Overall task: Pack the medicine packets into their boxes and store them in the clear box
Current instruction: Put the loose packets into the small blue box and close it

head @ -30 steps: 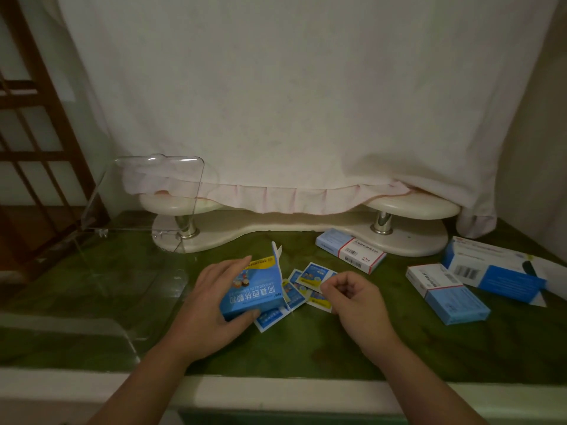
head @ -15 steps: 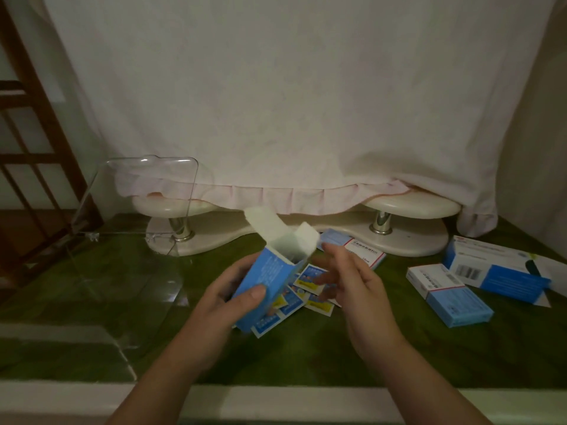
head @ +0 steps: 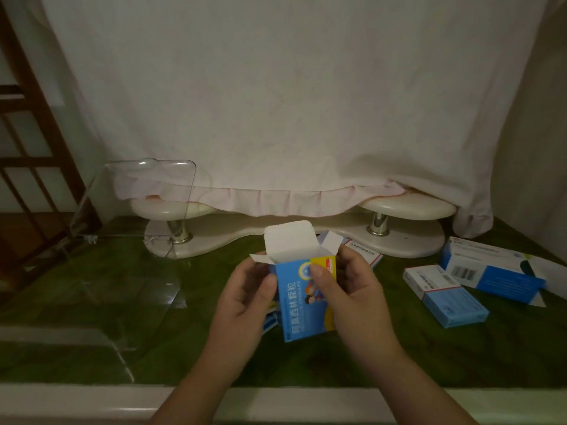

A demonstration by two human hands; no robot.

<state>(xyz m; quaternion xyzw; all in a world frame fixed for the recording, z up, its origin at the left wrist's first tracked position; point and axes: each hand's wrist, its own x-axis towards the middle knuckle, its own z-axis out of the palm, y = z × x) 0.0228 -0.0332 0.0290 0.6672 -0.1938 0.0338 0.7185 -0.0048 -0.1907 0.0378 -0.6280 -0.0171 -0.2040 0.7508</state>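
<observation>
Blue medicine box (head: 303, 297), flaps open, upright between left hand (head: 245, 305), right hand (head: 352, 299); both gripping its sides, packets seemingly beneath

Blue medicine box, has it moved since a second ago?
Yes. The blue medicine box was lifted off the green tabletop and stood upright; its open flap now overlaps the cream stand. Left hand and right hand hold it.

The left forearm (head: 199, 388) and right forearm (head: 423, 391) angle inward, bare. The left hand (head: 242, 305) grips the box (head: 302, 305) at its left edge. The right hand (head: 352, 289) pinches its right side, thumb on the front.
</observation>
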